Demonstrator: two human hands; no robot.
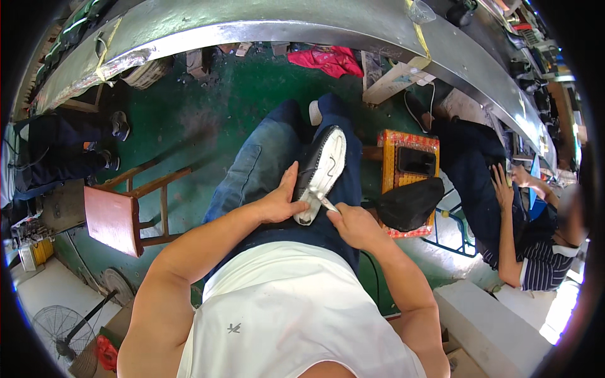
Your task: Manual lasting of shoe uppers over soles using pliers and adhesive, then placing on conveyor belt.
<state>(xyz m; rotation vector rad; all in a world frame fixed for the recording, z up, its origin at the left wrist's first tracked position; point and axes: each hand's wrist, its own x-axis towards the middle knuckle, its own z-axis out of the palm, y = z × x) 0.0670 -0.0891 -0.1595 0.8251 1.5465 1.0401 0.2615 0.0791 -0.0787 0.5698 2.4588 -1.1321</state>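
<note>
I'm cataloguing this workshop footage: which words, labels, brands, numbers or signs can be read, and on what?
No words or numbers can be read clearly.
White shirt: a small grey mark, not legible as text.
Shoe: no lettering discernible.
Phone: dark, no text discernible.

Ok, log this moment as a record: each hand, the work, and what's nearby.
Left hand: against the left side of the black shoe
Right hand: holding a metal tool, its head at the shoe's whitish underside
Shoe: on the lap, underside up
Right: phone on orange stand
Left: stool
</note>
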